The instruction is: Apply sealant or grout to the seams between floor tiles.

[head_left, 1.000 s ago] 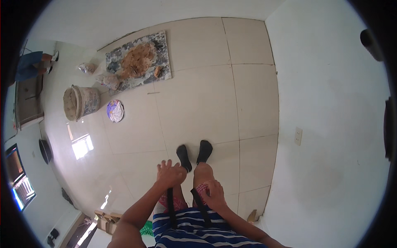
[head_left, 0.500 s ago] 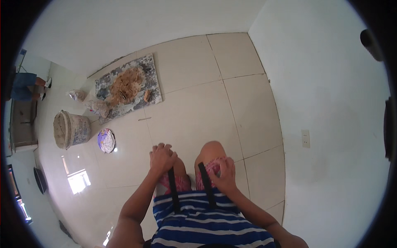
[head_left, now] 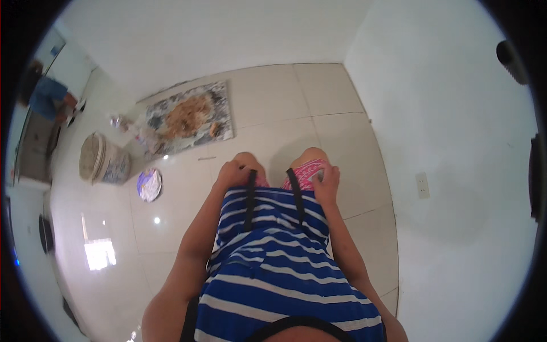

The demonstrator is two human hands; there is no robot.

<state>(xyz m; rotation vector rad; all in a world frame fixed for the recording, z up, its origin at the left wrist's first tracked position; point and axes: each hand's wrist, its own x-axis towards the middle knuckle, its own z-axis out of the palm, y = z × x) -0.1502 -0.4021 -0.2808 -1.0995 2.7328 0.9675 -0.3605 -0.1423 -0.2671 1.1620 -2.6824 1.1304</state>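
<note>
My left hand [head_left: 232,174] rests on the outer side of my left thigh with its fingers curled in. Whether cloth is caught in them is hard to make out. On the other leg, my right hand [head_left: 326,179] pinches the hem of my pink patterned shorts [head_left: 306,170]. A small pale grey patch shows beside its fingers. Two black straps [head_left: 294,181] hang over the shorts from my blue and white striped top [head_left: 273,239]. Both knees point ahead, away from the things on the floor.
Ahead to the left lies a stained board [head_left: 225,117] bearing brown mix [head_left: 191,111]. Nearby are a dirty bucket [head_left: 114,165], plastic bags [head_left: 145,137] and a round purple-and-white thing [head_left: 149,185]. A person [head_left: 50,100] stands far left. A wall with an outlet [head_left: 421,185] is on the right.
My left hand has gone from lying spread on the knee to curled at the thigh. My right hand stays at the shorts. The view has tilted, and more of my striped top shows.
</note>
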